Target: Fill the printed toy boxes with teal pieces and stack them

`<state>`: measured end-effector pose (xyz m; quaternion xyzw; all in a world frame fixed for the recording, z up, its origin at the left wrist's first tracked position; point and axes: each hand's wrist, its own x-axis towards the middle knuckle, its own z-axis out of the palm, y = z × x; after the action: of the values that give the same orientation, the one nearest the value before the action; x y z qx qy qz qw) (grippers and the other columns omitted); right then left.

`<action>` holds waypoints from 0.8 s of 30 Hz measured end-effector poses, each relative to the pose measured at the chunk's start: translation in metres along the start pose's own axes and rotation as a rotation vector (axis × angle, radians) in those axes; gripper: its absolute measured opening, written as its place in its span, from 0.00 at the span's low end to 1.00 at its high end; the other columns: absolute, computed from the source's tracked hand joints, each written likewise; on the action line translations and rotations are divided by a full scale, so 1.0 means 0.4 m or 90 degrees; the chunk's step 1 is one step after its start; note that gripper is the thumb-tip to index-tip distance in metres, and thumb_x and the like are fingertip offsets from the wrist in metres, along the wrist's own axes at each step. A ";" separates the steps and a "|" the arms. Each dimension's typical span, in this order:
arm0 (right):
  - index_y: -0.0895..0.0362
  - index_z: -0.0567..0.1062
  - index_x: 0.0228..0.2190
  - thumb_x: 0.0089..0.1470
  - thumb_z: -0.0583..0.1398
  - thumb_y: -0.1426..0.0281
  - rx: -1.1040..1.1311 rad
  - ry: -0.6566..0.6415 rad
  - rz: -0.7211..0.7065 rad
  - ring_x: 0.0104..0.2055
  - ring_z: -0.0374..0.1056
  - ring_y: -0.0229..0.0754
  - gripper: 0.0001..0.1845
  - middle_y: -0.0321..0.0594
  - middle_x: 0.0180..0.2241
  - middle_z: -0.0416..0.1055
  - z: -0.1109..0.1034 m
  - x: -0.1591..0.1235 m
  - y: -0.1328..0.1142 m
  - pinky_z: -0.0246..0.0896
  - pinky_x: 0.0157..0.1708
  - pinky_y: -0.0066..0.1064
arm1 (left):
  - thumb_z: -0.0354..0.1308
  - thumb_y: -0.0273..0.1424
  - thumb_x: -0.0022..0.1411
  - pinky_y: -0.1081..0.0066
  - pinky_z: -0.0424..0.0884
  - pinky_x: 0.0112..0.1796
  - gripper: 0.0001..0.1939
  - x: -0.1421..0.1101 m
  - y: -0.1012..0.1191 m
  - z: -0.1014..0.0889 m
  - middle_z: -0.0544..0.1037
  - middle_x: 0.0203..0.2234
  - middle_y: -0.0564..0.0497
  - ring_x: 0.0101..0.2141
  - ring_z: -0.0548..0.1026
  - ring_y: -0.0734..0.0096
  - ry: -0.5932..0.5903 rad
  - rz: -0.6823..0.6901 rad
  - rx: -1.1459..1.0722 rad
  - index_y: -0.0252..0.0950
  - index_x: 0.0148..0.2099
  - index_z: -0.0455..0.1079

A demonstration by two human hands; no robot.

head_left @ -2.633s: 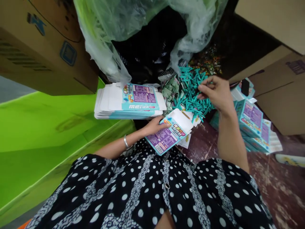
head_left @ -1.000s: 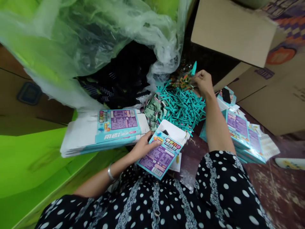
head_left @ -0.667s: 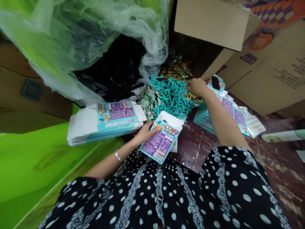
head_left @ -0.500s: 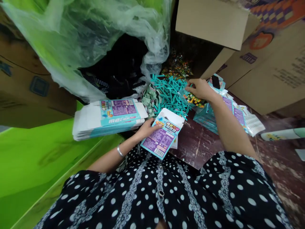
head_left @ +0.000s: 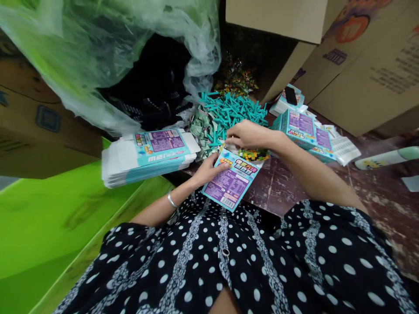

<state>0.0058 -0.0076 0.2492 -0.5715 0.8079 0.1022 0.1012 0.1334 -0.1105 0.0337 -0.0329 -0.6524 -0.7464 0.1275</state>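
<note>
My left hand (head_left: 207,172) is closed round the left edge of a blue and purple printed carton (head_left: 225,188), tilted in front of my body with its upper end towards the piles. Just above that end, my right hand (head_left: 246,134) has its fingers pinched on a clear packet of small yellow, green, orange and black pieces (head_left: 253,155). The packet hangs over the carton's top edge; how far it reaches inside is hidden. Behind my right hand spreads a pile of teal sticks (head_left: 234,109), with small pale green sachets (head_left: 200,125) at its left.
A stack of flattened cartons (head_left: 153,158) lies at the left. Filled-out cartons (head_left: 299,126) and a dark phone (head_left: 290,96) are at the right, near a white tube (head_left: 386,158). A plastic bag (head_left: 131,56) and an open cardboard box (head_left: 275,19) stand behind.
My right hand has moved left and nearer, carrying the packet from beside the teal sticks to the carton's upper end. The cartons formerly behind my right forearm now show more fully.
</note>
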 end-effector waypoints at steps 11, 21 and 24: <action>0.50 0.86 0.44 0.64 0.66 0.47 0.215 0.095 0.098 0.34 0.75 0.46 0.21 0.41 0.35 0.83 0.021 -0.254 0.117 0.64 0.37 0.39 | 0.74 0.58 0.57 0.62 0.77 0.42 0.32 -0.009 -0.009 0.006 0.85 0.41 0.45 0.42 0.82 0.55 0.069 0.016 -0.042 0.36 0.47 0.73; 0.53 0.82 0.47 0.58 0.68 0.68 0.114 0.054 0.142 0.35 0.73 0.44 0.14 0.38 0.33 0.80 0.028 -0.189 0.052 0.58 0.36 0.35 | 0.71 0.59 0.60 0.60 0.78 0.46 0.32 -0.018 -0.001 0.005 0.84 0.42 0.45 0.42 0.81 0.55 0.070 0.066 0.064 0.36 0.48 0.73; 0.53 0.84 0.43 0.60 0.67 0.69 0.027 0.039 0.168 0.34 0.71 0.43 0.10 0.39 0.31 0.79 0.064 -0.173 0.006 0.53 0.36 0.35 | 0.71 0.59 0.59 0.61 0.78 0.45 0.32 -0.026 -0.015 -0.003 0.84 0.41 0.45 0.42 0.81 0.56 0.080 0.057 0.057 0.36 0.47 0.73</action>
<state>0.0272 0.0627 0.2441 -0.4608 0.8808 0.0799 0.0746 0.1424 -0.1096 0.0255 -0.0098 -0.6738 -0.7105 0.2028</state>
